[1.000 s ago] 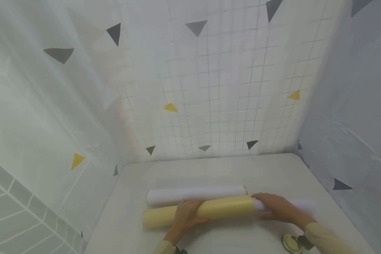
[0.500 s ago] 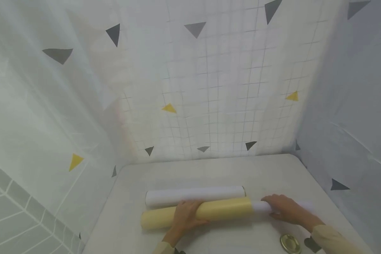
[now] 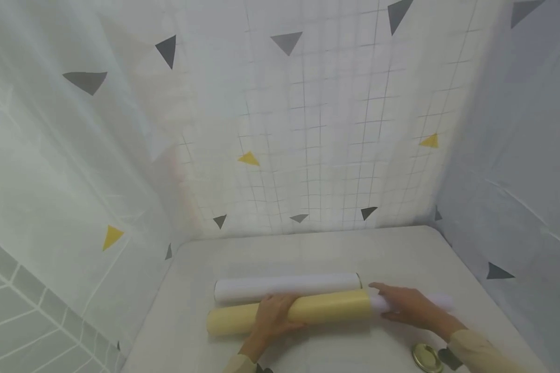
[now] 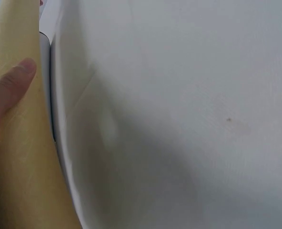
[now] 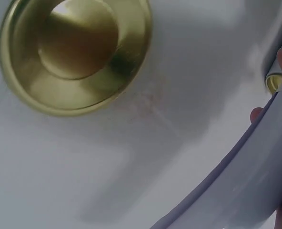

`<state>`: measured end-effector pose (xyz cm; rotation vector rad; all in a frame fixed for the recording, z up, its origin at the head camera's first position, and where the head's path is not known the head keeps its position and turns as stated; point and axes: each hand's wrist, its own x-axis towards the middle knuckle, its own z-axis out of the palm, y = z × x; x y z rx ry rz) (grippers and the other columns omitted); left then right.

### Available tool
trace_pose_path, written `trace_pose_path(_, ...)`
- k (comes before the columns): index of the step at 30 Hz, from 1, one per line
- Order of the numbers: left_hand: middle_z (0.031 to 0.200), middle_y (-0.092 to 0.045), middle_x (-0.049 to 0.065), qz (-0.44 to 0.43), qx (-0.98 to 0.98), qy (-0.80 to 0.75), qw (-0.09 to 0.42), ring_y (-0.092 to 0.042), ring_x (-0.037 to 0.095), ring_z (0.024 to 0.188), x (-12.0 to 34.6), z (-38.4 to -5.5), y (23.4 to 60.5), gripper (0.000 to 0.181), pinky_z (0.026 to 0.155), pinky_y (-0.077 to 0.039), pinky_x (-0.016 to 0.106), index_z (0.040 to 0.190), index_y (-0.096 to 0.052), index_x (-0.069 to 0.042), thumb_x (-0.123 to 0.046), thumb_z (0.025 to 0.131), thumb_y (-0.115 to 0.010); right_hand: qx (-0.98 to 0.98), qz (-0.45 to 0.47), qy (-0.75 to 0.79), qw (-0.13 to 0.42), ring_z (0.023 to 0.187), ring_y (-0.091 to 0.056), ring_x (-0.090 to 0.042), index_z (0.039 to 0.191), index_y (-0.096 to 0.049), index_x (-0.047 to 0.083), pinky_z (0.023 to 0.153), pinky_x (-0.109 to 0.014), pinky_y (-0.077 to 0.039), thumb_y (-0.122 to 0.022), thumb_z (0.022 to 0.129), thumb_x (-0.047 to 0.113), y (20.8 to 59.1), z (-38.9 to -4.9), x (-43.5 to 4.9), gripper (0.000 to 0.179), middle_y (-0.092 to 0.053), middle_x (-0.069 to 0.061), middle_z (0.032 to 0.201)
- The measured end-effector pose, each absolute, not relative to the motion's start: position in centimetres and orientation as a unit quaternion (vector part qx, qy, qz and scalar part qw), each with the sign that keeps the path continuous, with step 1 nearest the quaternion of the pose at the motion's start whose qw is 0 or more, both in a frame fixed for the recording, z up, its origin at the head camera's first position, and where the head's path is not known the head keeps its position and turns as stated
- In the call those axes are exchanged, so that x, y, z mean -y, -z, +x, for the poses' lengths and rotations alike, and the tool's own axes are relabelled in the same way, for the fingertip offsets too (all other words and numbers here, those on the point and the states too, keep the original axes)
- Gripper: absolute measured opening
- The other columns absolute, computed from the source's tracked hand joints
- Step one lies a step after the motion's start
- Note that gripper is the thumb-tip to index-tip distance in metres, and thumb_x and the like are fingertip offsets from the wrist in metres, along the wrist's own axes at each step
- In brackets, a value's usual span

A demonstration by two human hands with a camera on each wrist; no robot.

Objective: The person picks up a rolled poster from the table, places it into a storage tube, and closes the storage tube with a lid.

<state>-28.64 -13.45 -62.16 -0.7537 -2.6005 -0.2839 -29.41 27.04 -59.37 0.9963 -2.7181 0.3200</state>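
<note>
A yellow tube lies across the white tabletop, its left end slightly nearer the front. My left hand grips it from above, left of its middle; in the left wrist view the thumb lies along the yellow surface. From the tube's right end sticks out a white paper roll. My right hand holds that roll, fingers and thumb on either side, close to the tube's mouth. How much of the roll sits inside is hidden. In the right wrist view the paper roll shows a long, loose edge.
Behind the yellow tube lies a white tube, roughly parallel, with a gold-coloured end in the right wrist view. A round gold metal lid rests on the tabletop by my right wrist. Patterned sheeting hangs around the table.
My right hand slid rightward along the roll, then came back left toward the tube's mouth. The roll's right end now lies slightly farther left. My left hand keeps its grip in place.
</note>
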Motion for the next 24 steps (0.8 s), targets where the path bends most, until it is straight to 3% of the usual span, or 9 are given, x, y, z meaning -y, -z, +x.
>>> trace_pose_path(3,0.116,-0.076,-0.015,-0.272,0.933,0.107,0.209,-0.071,0.007,0.104,13.3,-28.6,62.2,0.070,0.089,-0.054,0.033,0.126,-0.066,-0.029,-0.068,0.069,-0.082,0.920,0.352,-0.114,0.127,0.093,-0.074,-0.013,0.141,-0.057,0.014,0.080,-0.035,-0.062,-0.088,0.074,0.033,59.3,-29.3,-26.5,0.076,-0.077,0.002,0.111)
trace_pose_path(10,0.116,-0.076,-0.014,-0.274,0.931,0.108,0.217,-0.071,0.007,0.104,13.1,-28.6,62.4,0.074,0.089,-0.055,0.034,0.127,-0.066,-0.029,-0.068,0.066,-0.084,0.929,0.339,-0.123,0.088,0.103,-0.074,-0.018,0.144,-0.056,0.014,0.087,-0.040,-0.062,-0.084,0.080,0.043,59.6,-29.4,-26.4,0.076,-0.075,-0.001,0.125)
trace_pose_path(14,0.115,-0.076,-0.014,-0.276,0.927,0.103,0.231,-0.071,0.007,0.103,13.1,-28.6,62.5,0.075,0.088,-0.055,0.033,0.125,-0.067,-0.028,-0.066,0.063,-0.086,0.935,0.323,-0.109,0.094,0.099,-0.072,-0.016,0.140,-0.059,0.014,0.086,-0.043,-0.059,-0.084,0.077,0.050,60.0,-29.5,-27.5,0.077,-0.076,0.003,0.118)
trace_pose_path(20,0.114,-0.076,-0.013,-0.274,0.928,0.093,0.234,-0.071,0.009,0.102,13.2,-28.4,62.4,0.075,0.089,-0.055,0.033,0.123,-0.068,-0.027,-0.065,0.061,-0.087,0.953,0.285,-0.073,0.080,0.094,-0.067,-0.014,0.132,-0.063,0.011,0.083,-0.040,-0.055,-0.089,0.070,0.042,60.3,-29.7,-29.7,0.073,-0.072,0.007,0.107)
trace_pose_path(24,0.113,-0.076,-0.014,-0.270,0.930,0.091,0.233,-0.071,0.008,0.101,13.3,-28.3,62.4,0.075,0.087,-0.055,0.031,0.123,-0.068,-0.028,-0.067,0.062,-0.086,0.959,0.271,-0.051,0.060,0.094,-0.066,-0.017,0.121,-0.066,0.015,0.079,-0.039,-0.054,-0.088,0.073,0.035,60.4,-29.5,-30.5,0.056,-0.071,0.004,0.107)
